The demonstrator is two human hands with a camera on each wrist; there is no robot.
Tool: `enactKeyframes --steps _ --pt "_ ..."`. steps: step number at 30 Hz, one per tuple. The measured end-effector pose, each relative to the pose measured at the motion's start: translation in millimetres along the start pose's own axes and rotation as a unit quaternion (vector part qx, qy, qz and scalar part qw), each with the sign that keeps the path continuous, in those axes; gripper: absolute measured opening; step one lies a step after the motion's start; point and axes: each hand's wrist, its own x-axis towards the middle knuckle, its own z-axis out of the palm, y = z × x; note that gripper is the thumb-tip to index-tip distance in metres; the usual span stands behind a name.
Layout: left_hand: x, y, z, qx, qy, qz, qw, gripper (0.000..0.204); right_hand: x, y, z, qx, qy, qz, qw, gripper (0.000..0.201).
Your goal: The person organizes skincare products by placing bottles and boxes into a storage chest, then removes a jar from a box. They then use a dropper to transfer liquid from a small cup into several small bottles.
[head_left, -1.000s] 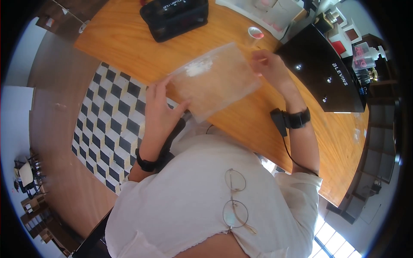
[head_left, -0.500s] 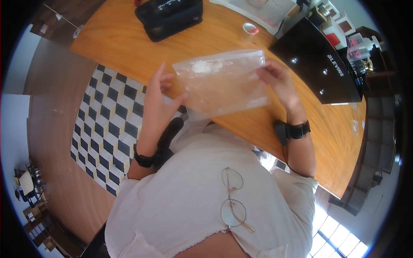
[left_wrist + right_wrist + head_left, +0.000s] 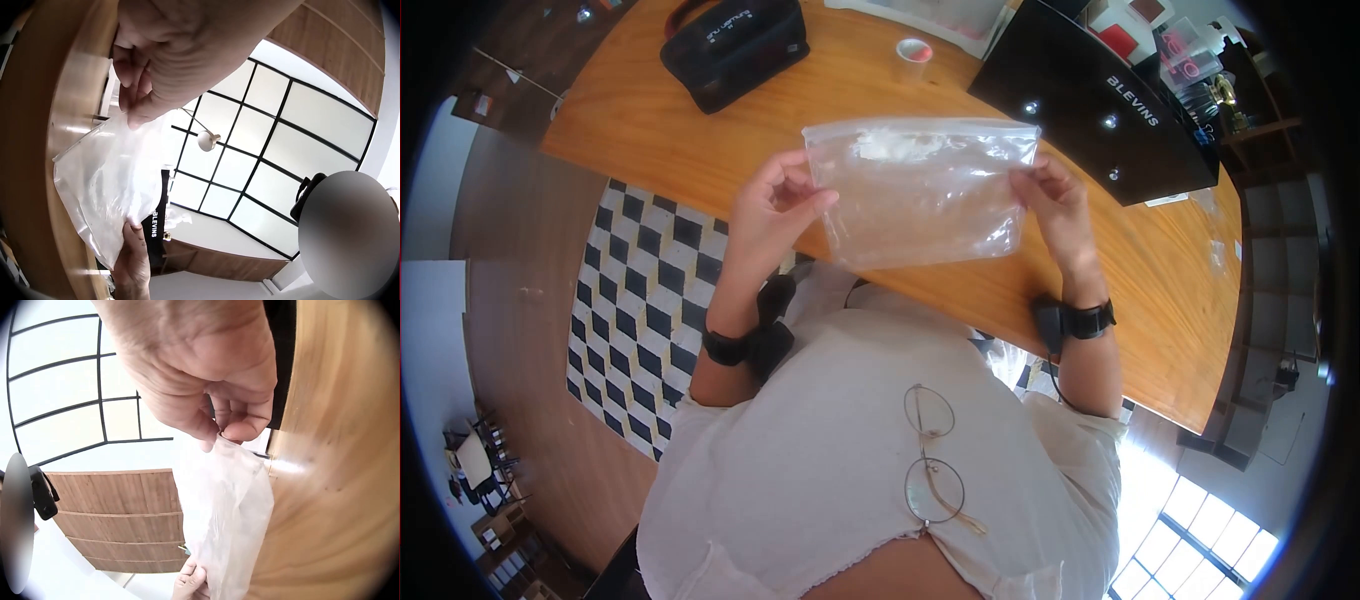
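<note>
Evidently, clear bag (image 3: pixel 925 205) between left hand (image 3: pixel 775 205) and right hand (image 3: pixel 1055 205)

Left hand (image 3: pixel 775 207), right hand (image 3: pixel 1055 212) raised, apart, each pinching with curled fingers (image 3: pixel 248 428); 2 forearms (image 3: pixel 1090 372) extended forward.

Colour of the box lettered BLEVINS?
The box is black with white lettering; shows best in the head view.

You had bright, pale light, the window (image 3: pixel 1187 500) overexposed at the head view's lower right. Glare flecked the plastic bag (image 3: pixel 925 195), which washed out nearly white in both wrist views. You had dark corners and curved edge distortion throughout.
</note>
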Motion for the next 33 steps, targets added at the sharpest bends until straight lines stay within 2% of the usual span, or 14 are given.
enactKeyframes --steps 6,13,18,24,28,33 --pt "7.1 -3.3 6.2 0.014 -0.019 0.017 1.0 0.017 -4.6 6.1 -9.0 0.024 0.015 -0.009 1.0 0.008" --pt "14.5 -3.7 12.6 0.017 -0.03 -0.01 0.999 0.01 -6.6 12.6 -18.1 0.019 0.018 -0.026 0.999 0.019" --pt "21.0 -8.6 8.5 0.0 -0.077 0.044 0.996 0.011 -7.0 9.4 -19.0 0.025 0.019 -0.019 0.999 0.026" --pt "23.5 -4.1 10.5 0.038 -0.072 0.036 0.996 0.022 -6.7 9.7 -19.4 -0.002 0.02 -0.034 0.999 0.028" --pt "24.9 0.9 10.9 0.043 -0.084 0.043 0.995 0.018 -8.4 2.0 -17.8 -0.044 0.026 -0.018 0.999 0.026" --pt "22.7 5.0 16.4 0.022 -0.08 0.013 0.996 0.014 -8.0 1.0 -20.3 0.01 0.013 -0.001 1.0 0.02"
